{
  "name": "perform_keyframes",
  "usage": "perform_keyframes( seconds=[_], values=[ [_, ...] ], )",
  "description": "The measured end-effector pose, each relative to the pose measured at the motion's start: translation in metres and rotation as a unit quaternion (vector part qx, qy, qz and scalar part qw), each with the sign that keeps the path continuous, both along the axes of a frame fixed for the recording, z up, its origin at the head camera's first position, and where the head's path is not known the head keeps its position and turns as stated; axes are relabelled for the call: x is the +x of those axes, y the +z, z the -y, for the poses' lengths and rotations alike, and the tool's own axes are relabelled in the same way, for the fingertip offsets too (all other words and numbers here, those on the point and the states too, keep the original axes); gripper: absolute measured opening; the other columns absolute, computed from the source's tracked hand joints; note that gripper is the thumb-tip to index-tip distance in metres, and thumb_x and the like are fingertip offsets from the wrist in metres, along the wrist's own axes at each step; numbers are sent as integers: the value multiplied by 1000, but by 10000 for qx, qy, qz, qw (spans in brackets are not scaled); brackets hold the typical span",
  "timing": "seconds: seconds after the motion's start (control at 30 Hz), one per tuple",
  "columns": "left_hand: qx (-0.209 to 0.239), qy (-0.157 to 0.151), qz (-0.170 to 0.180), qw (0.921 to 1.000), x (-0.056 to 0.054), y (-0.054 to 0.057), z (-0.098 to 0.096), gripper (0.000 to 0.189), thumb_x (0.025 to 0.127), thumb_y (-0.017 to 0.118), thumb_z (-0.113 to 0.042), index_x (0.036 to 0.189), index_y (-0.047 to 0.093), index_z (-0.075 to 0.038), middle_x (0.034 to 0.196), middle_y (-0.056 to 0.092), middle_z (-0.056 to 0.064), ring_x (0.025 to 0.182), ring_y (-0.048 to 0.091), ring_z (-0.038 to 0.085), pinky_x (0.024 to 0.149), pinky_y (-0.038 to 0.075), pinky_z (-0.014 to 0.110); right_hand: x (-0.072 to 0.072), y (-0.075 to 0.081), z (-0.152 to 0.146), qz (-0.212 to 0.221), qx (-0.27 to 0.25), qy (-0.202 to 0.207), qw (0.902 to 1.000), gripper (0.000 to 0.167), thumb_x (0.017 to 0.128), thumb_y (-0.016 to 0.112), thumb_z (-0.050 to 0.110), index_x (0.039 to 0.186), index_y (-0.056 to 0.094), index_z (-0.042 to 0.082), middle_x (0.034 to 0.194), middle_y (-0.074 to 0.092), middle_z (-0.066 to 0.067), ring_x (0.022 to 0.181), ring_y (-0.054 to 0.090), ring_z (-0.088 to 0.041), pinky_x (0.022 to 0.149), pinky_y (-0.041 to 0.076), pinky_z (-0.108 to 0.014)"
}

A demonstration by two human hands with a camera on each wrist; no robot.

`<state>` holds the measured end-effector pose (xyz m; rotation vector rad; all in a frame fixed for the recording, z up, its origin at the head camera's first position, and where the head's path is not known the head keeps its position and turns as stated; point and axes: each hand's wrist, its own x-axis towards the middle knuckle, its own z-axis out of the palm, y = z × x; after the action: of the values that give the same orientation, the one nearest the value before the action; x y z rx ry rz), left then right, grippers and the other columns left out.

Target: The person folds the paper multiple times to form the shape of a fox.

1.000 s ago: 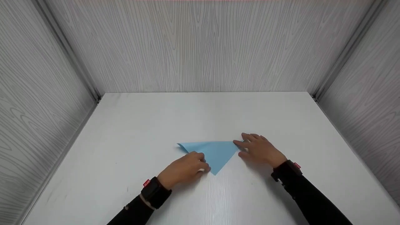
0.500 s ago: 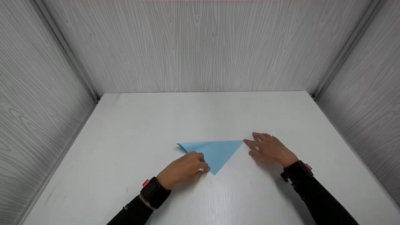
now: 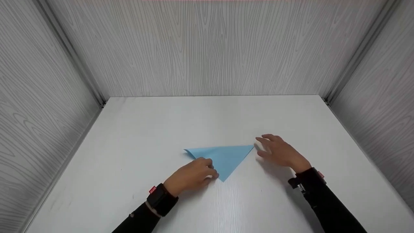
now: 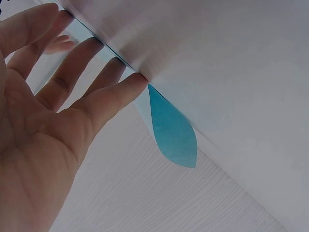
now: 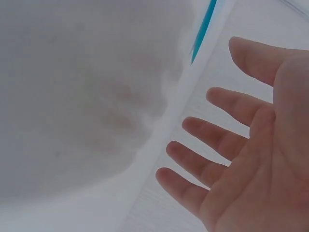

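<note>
A sheet of light blue paper (image 3: 228, 157), folded into a triangle, lies on the white table with one point toward the person. Its left corner curls up; the left wrist view shows this lifted corner as a loop of blue paper (image 4: 174, 133). The left hand (image 3: 191, 175) presses its fingertips on the paper's lower left edge, fingers spread and not wrapped round it. Just off the right corner hovers the right hand (image 3: 280, 152), fingers apart and holding nothing. In the right wrist view the paper's corner (image 5: 203, 33) is beyond the thumb, apart from it.
The white tabletop (image 3: 145, 123) stretches around the paper on all sides. Grey wood-grain panels enclose it: a back panel (image 3: 207, 48), a left panel (image 3: 42, 106) and a right panel (image 3: 378, 106).
The right hand has slid rightward along the paper's top edge to its corner, then lifted off it. The left hand stays in place on the paper.
</note>
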<state>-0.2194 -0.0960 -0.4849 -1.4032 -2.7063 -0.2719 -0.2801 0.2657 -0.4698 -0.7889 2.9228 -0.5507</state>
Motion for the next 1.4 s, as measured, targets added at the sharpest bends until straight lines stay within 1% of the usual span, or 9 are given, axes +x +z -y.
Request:
perform_keyframes(
  seconds=[0.13,0.3,0.43,0.57,0.67,0.77,1.0,1.17,1.4],
  values=[
    [-91,74,68,9999,-3,0,-2,17,100,70,-17,112,80,-22,108,69,3,99,61,19,89,51,31,3,4,31,-370,-124,469,9981,58,102,67,29,153,50,7,156,44,-23,143,41,-44,109,43,-58],
    [-263,93,109,9996,-6,0,-7,19,100,70,-18,115,80,-23,112,69,3,100,61,19,90,52,30,5,0,67,-735,189,1050,9916,58,98,72,32,148,56,8,150,52,-18,137,49,-38,105,49,-51],
    [-360,87,154,9992,-6,-1,-13,20,101,69,-20,117,79,-26,115,68,3,102,60,19,92,51,29,7,-8,79,-918,507,1324,9856,55,96,75,35,143,60,9,142,57,-14,130,53,-35,101,52,-47],
    [-398,66,149,9991,-7,-3,-15,21,102,68,-20,118,79,-27,114,67,1,101,59,17,92,50,28,10,-16,80,-974,760,1336,9833,58,96,74,38,143,60,7,141,56,-13,131,52,-35,101,52,-46],
    [-433,78,108,9990,-8,-2,-14,21,102,68,-20,118,78,-28,113,66,1,101,59,17,92,51,28,11,-18,81,-899,775,1312,9842,59,96,73,37,144,59,4,142,55,-14,132,51,-36,102,52,-46],
    [-447,108,124,9989,-8,-1,-13,21,102,67,-21,118,79,-27,114,67,2,102,60,17,93,51,28,13,-17,82,-793,751,1298,9855,59,96,72,35,144,59,3,143,54,-15,132,50,-38,101,52,-46],
    [-330,147,242,9991,-7,-2,-11,21,102,67,-20,119,78,-24,113,67,3,100,59,17,91,51,28,16,-13,88,-818,963,1284,9836,60,97,72,37,145,58,3,144,54,-17,133,50,-39,102,52,-46],
    [-247,210,326,9989,-6,-3,-12,20,102,67,-20,119,78,-23,116,66,3,103,59,17,92,52,28,18,-14,88,-800,993,1229,9842,59,98,70,35,145,57,2,146,53,-18,134,49,-40,103,51,-48],
    [-144,269,317,9990,-6,3,-10,22,101,69,-20,121,76,-21,118,66,3,105,60,18,94,52,28,25,-12,93,-978,1048,1255,9817,55,97,71,33,140,60,0,141,55,-20,127,53,-41,98,54,-48]
  ],
)
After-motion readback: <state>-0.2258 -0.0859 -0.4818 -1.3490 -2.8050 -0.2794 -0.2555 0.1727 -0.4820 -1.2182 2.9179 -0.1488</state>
